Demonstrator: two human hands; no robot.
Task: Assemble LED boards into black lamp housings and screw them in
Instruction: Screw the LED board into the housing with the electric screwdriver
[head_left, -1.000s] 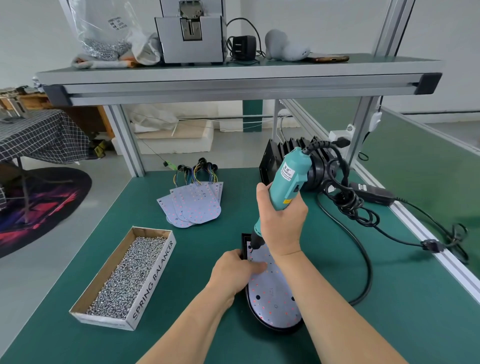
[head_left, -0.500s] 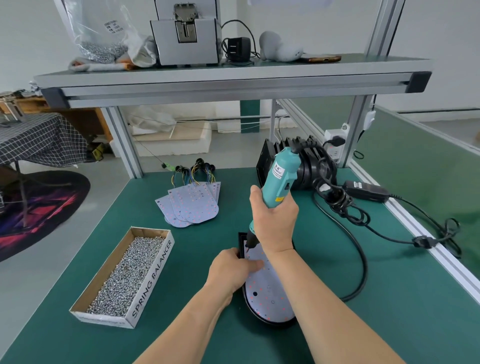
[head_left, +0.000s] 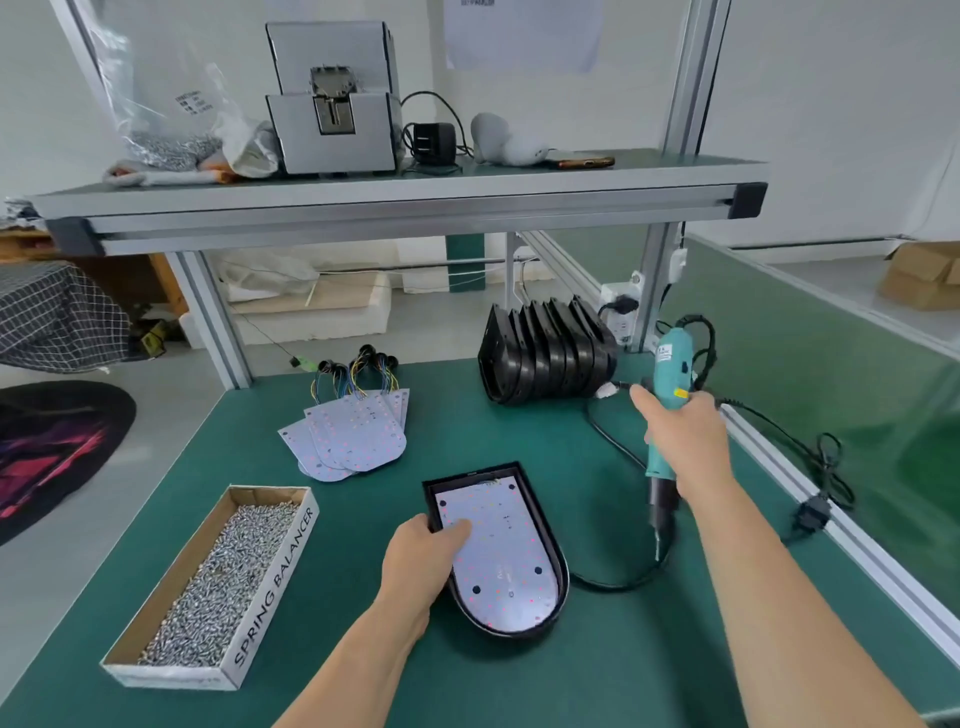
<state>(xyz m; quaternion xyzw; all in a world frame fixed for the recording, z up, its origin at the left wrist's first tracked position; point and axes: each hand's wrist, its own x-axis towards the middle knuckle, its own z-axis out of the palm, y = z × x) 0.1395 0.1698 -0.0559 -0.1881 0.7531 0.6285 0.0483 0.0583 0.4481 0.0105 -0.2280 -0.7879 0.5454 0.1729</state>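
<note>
Right hand (head_left: 680, 441) is wrapped tight around the teal screwdriver (head_left: 667, 410), held upright with the bit pointing down, off to the right of the housing (head_left: 540, 512) and clear of it. Left hand (head_left: 423, 558) lies flat on the housing's left edge, fingers (head_left: 457, 530) pressing the LED board (head_left: 501, 551), gripping nothing. Board sits inside the housing, just right of the left hand, on the counter (head_left: 571, 675). Dark dots show at several board holes; can't tell if those are seated screws or bare holes.

Step looks like screw-down of this unit, driver parked between screws or finished. Next move likely needs a screw from the box (head_left: 218, 587) left of the left hand, or a swap: fresh housing from the black stack (head_left: 545, 358) ahead of the right hand, fresh board from the pile (head_left: 348, 436) ahead of the left hand. Cord (head_left: 613, 584) loops close by the housing; keep it clear.
</note>
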